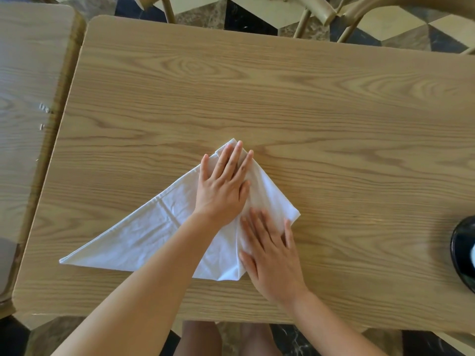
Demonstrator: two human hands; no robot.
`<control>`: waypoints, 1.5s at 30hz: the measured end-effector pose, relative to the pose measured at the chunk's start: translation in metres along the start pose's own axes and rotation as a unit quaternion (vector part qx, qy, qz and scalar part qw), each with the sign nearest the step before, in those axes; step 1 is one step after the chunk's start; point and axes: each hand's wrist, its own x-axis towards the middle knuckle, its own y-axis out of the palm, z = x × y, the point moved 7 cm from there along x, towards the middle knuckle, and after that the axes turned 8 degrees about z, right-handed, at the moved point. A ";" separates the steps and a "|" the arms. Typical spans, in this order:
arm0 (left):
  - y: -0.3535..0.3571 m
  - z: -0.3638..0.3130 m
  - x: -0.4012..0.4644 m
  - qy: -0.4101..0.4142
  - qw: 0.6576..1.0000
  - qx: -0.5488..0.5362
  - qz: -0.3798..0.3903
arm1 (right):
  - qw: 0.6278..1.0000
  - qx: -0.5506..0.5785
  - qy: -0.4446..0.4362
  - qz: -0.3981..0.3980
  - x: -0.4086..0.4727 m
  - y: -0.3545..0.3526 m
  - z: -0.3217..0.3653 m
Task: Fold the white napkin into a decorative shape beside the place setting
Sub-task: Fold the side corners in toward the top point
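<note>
Lying flat on the wooden surface (282,98), the white napkin (144,235) was seen folded into a triangle, its long edge turned toward the person and its apex pointing away. The right-hand corner had been brought up over the middle, so that a doubled flap was formed on that side, while the left-hand corner was left stretched out to a sharp point near the surface's left edge. Creases and light wrinkles were visible across the cloth.

Both hands were laid palm down on the napkin, with nothing pinched or gripped. The left hand (223,186) was pressed on the upper part of the cloth, fingers extended and slightly spread, the fingertips reaching almost to the apex. The right hand (270,250) was set flat on the folded flap nearer the person, fingers spread and angled up and to the left, the thumb lying at the flap's outer edge. The two hands were held just beside each other, the left forearm crossing over the lower part of the napkin.

A dark round dish (462,253) was cut off by the frame at the right edge of the surface, well apart from the napkin. A second wooden tabletop (28,86) was placed alongside on the left, and parts of pale wooden chairs (334,14) were visible beyond the far edge, above a patterned tiled floor (246,19).
</note>
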 end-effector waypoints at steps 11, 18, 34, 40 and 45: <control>0.001 -0.002 0.001 -0.001 1.000 -0.004 0.017 | 0.986 -0.066 -0.149 0.021 -0.066 0.019 0.038; 0.000 -0.003 0.001 -0.002 1.000 -0.006 0.012 | 0.973 -0.110 -0.168 -0.118 -0.040 -0.013 0.050; 0.002 -0.002 -0.001 -0.007 1.000 0.005 0.014 | 0.997 0.005 0.074 -0.025 0.012 -0.019 -0.038; 0.006 0.001 -0.001 -0.019 0.999 0.016 0.040 | 0.996 -0.018 0.083 -0.002 0.015 -0.009 -0.040; -0.026 0.006 -0.033 -0.051 0.996 -0.062 -0.034 | 0.997 -0.021 0.056 -0.055 0.023 -0.037 -0.027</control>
